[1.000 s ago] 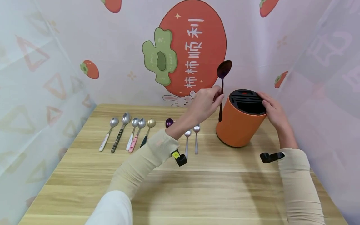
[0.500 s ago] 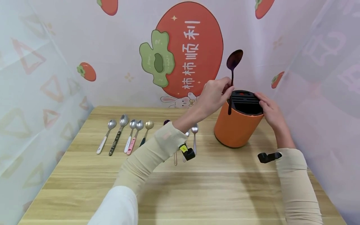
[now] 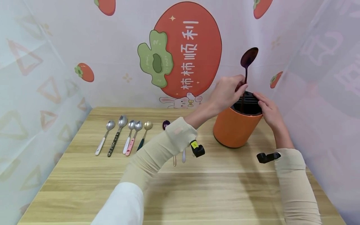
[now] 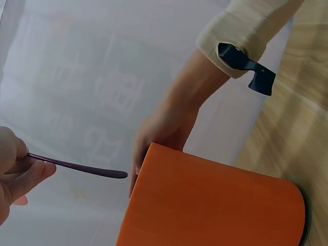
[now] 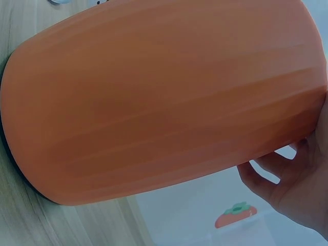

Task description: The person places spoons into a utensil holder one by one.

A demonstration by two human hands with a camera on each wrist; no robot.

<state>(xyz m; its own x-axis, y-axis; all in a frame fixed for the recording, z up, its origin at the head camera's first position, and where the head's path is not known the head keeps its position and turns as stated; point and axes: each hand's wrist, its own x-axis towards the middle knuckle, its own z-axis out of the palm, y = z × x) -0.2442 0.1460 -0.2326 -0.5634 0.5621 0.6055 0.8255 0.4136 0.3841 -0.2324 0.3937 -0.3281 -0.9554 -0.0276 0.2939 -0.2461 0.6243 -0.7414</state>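
Dark spoon [image 3: 249, 57] has shifted to the right since half a second ago: its handle [image 4: 92, 169] crossed the holder's left edge then, and from the head it now lines up over the wide opening [image 3: 251, 110]. The holder [image 3: 236, 128] and the right hand have barely stirred.

The left hand [image 3: 227, 91] pinches the handle between thumb and fingers, bowl upward, at the far right of the table [image 3: 225, 193]. The right hand [image 3: 271, 114] has its fingers bent round the right side of the rim, steadying the holder. I judge the step in hand to be lining the spoon up, handle first — in the left wrist view the handle's end sits just short of the rim, apparently not inside. The next move would call for a straight lowering, then loosened fingers, with the holder kept firm.

The narrow slots [image 3: 250, 99] lie on the far side of the top, partly behind the left hand; catching an edge there seems the main risk.

On the left lie a white spoon [image 3: 100, 146], a black spoon [image 3: 113, 143], a pink spoon [image 3: 130, 145] and a gold spoon [image 3: 148, 125], among others. A purple spoon [image 3: 166, 124] shows farther right — the left sleeve [image 3: 157, 159] hides most of that group.
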